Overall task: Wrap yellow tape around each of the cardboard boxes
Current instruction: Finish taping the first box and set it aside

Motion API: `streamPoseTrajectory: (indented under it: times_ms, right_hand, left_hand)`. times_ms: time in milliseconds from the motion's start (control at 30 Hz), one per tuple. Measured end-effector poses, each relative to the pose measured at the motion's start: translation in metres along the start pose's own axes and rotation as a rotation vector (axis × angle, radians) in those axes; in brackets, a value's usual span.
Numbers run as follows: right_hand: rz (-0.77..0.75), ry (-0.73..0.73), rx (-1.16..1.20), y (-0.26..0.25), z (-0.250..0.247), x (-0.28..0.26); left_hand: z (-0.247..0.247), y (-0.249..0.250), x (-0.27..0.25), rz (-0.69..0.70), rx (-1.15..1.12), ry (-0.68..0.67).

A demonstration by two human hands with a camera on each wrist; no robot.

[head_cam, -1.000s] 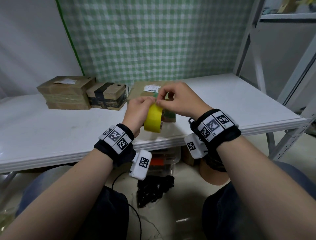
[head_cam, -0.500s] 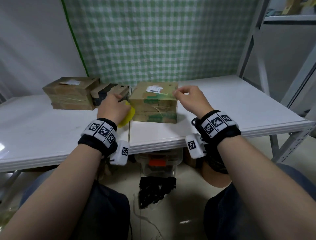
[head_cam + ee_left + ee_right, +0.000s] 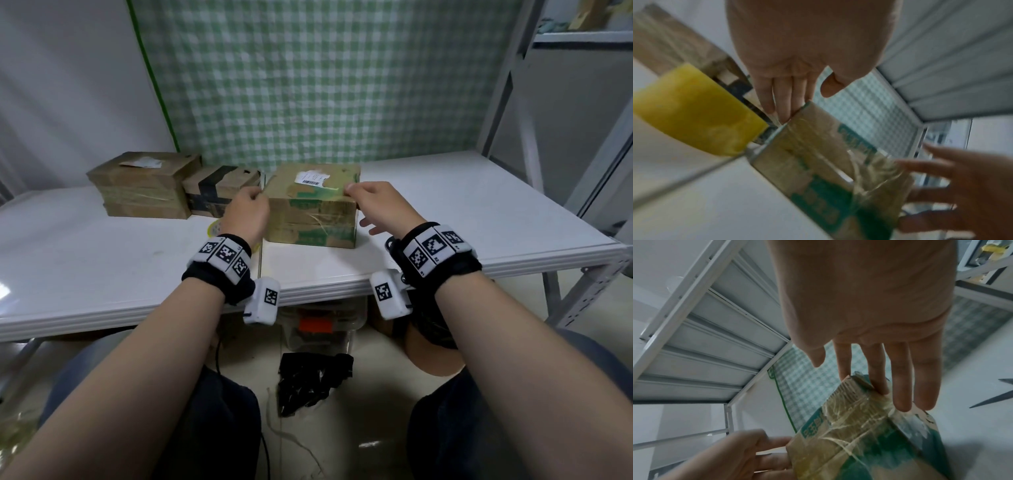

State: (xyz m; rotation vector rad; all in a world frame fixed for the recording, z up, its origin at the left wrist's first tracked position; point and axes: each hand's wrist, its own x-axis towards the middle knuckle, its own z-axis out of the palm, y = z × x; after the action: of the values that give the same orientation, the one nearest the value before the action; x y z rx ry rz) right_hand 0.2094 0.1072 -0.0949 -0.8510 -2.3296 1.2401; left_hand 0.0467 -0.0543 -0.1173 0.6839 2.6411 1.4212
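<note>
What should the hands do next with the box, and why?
Probably press the tape strip flat along the top of the green-printed box. The left hand touches its left top edge, the right hand rests fingers on the right top edge, and the yellow tape roll sits beside the box on the table, so taping looks only just begun.

white table (image 3: 445, 212) | green-checked cloth (image 3: 308, 85) behind | grey shelving frame (image 3: 513, 68) right | pale floor (image 3: 370, 411)

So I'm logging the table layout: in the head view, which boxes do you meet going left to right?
Box with the torn white label → box with black tape → green-printed box, touched by both hands.
</note>
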Motion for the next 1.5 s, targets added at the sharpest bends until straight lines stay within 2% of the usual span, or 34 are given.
streamPoseTrajectory:
  times_ms: [67, 167, 300, 367, 433, 500, 567, 633, 800, 1000, 1167, 1400, 1500]
  right_hand:
    - [-0.020, 0.028, -0.061, -0.004, -0.003, -0.003]
    - [-0.050, 0.041, -0.189, -0.011, -0.008, -0.011]
    - [-0.008, -0.043, -0.284, -0.021, -0.011, -0.022]
    - [-0.006, -0.049, -0.426, -0.025, -0.008, -0.025]
    - [-0.043, 0.044, -0.666, -0.029, -0.002, -0.026]
    - [-0.123, 0.104, -0.792, -0.031, 0.012, -0.027]
    - [-0.210, 0.077, -0.844, -0.031, 0.029, -0.029]
    - [-0.216, -0.002, -0.884, -0.026, 0.044, -0.026]
    - [-0.054, -0.132, -0.823, -0.022, 0.042, -0.006]
    - [-0.008, -0.109, -0.877, -0.022, 0.029, 0.025]
    - [0.086, -0.157, -0.882, -0.025, 0.018, 0.049]
    - [0.171, -0.182, -0.605, -0.024, 0.005, 0.064]
    - [0.156, -0.210, -0.452, -0.018, -0.001, 0.064]
  left_hand:
    - [0.000, 0.004, 0.000, 0.002, -0.048, -0.027]
    - [-0.004, 0.004, -0.001, -0.023, 0.025, -0.092]
    - [-0.011, 0.008, -0.009, -0.114, 0.131, -0.163]
    - [-0.013, 0.007, -0.012, -0.118, 0.194, -0.161]
    - [-0.012, 0.003, -0.008, -0.123, 0.183, -0.178]
    - [-0.011, 0.002, -0.007, -0.121, 0.153, -0.209]
    - [-0.011, 0.002, -0.008, -0.104, 0.159, -0.211]
    - [-0.010, 0.003, -0.009, -0.085, 0.172, -0.196]
    - [-0.012, 0.004, -0.011, -0.059, 0.148, -0.206]
    - [-0.014, 0.008, -0.011, -0.053, 0.141, -0.226]
    - [-0.014, 0.009, -0.013, -0.049, 0.129, -0.221]
    - [-0.014, 0.005, -0.009, -0.070, 0.100, -0.249]
    - [-0.014, 0.002, -0.006, -0.092, 0.069, -0.256]
